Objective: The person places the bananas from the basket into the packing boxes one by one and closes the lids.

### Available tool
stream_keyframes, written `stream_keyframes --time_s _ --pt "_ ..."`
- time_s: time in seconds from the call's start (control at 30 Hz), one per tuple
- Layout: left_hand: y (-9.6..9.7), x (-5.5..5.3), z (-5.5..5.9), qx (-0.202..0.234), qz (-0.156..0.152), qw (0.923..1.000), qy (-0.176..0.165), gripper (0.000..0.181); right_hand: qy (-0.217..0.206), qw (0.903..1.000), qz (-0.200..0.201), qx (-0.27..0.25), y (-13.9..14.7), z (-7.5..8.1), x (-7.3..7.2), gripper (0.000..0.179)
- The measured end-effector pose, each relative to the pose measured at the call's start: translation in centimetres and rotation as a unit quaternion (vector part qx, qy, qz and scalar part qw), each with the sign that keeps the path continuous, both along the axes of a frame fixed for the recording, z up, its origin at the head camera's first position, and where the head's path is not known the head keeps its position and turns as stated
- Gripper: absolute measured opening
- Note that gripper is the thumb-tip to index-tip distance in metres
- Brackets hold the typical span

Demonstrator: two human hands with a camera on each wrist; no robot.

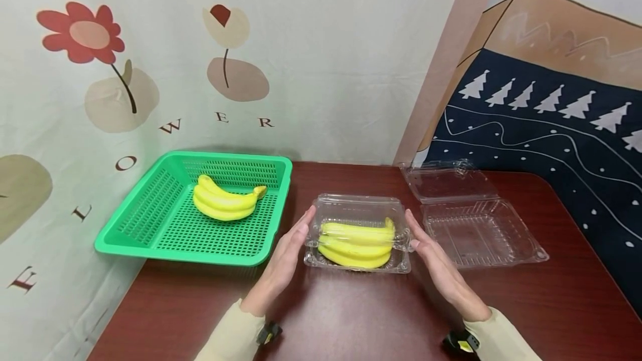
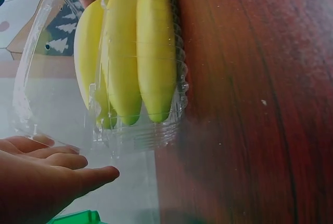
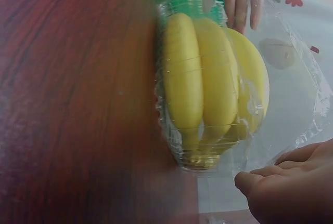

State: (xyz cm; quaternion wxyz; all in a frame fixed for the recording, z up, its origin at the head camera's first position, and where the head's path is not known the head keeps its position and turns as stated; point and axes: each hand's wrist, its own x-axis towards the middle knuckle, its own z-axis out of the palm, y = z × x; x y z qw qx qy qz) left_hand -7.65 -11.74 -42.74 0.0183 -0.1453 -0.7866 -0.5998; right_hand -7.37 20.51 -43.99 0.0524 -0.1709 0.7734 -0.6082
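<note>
A bunch of yellow bananas lies in a clear plastic clamshell box at the middle of the table. Its hinged lid slants over the fruit, partly raised, as both wrist views show. On the box's left side is my left hand, its fingers extended along the lid's edge. My right hand mirrors it on the right, fingers extended at the lid's other side. In the left wrist view the thumb stands apart from the box. Whether every fingertip touches the plastic I cannot tell.
To the left, a green plastic basket holds another banana bunch. A second clear clamshell box stands with its lid up at the right, close to my right hand. Behind the brown table hangs a printed cloth.
</note>
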Motion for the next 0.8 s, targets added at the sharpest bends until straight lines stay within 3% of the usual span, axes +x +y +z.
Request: stream_keyframes --time_s 0.47,0.8 --pt "-0.32 0.63 -0.47 -0.024 -0.013 0.9993 -0.026 0.056 -0.027 0.9994 0.007 0.018 0.13 -0.52 0.05 0.062" --pt "-0.7 0.85 -0.9 -0.033 -0.028 0.9977 -0.051 0.056 -0.013 0.9987 0.005 0.05 0.31 -1.01 0.07 0.065"
